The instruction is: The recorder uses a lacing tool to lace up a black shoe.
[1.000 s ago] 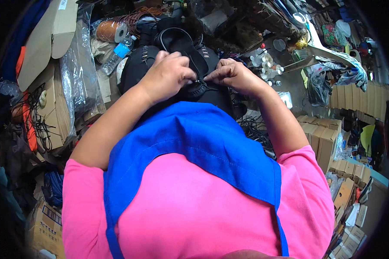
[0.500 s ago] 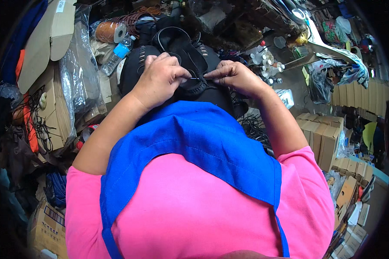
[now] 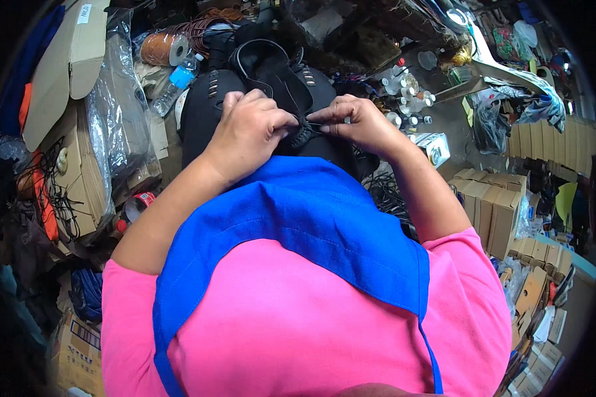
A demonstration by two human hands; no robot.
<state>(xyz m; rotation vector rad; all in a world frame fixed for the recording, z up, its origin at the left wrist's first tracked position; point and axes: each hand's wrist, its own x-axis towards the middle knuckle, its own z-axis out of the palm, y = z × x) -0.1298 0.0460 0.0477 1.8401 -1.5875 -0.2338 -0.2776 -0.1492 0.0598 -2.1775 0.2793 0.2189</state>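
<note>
A black leather-like piece (image 3: 294, 94) with a curved strap at its far end lies across my lap. Its near end has a thick, ribbed edge that looks stitched (image 3: 302, 137). My left hand (image 3: 253, 127) is closed, thumb and forefinger pinching that edge from the left. From the right, my right hand (image 3: 357, 124) pinches a thin needle (image 3: 316, 124) close against the same edge. Only a short, pale length of the needle shows between the two hands. The fingertips of my left hand partly hide the edge.
A blue apron (image 3: 298, 198) covers my front. To the left are an orange spool (image 3: 164, 49), a water bottle (image 3: 179, 85) and cardboard sheets (image 3: 86, 46). Several small bottles (image 3: 407, 89), a metal can (image 3: 432, 147) and cardboard boxes (image 3: 490, 205) stand at the right.
My hands have come slightly closer together at the ribbed edge, with less of the needle showing between them. My left hand has shifted a little right and nearer to me.
</note>
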